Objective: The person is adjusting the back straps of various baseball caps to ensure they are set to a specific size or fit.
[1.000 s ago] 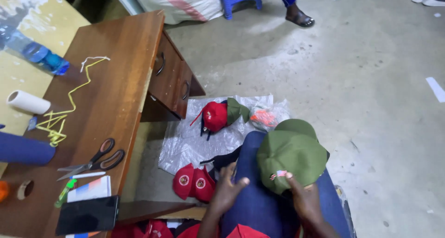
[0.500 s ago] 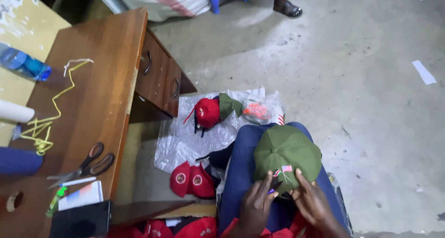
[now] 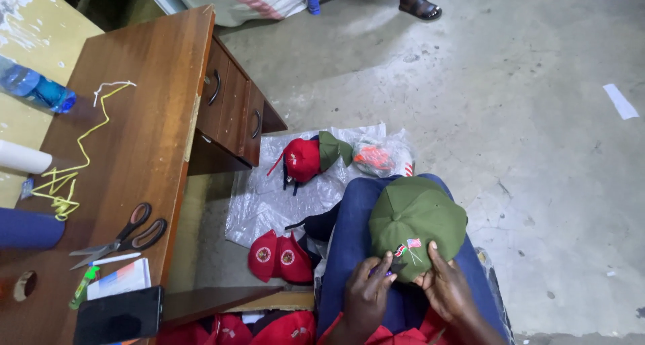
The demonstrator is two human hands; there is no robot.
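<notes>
While the head view looks down over the lap, a green cap (image 3: 416,221) rests on the person's knee, which is covered in blue cloth, with small flag badges facing the hands. The left hand (image 3: 368,296) pinches the cap's near edge just beside the badges, its grip narrow and closed on the cloth. The right hand (image 3: 447,288) lies on the same edge from the other side, fingers (image 3: 431,256) pressed onto the cap beside the badges, holding it too.

On the floor beyond the knee a clear plastic sheet (image 3: 269,204) carries a red cap (image 3: 302,159) with a green one tucked behind it, and a wrapped orange bundle (image 3: 376,158). Two more red caps (image 3: 279,256) lie near the left leg.

To the left stands the wooden bench (image 3: 141,103), its drawers facing the floor. On it lie scissors (image 3: 124,234), a yellow cord (image 3: 74,163), a dark phone (image 3: 117,316) and a blue water bottle (image 3: 37,88) at the far edge.
</notes>
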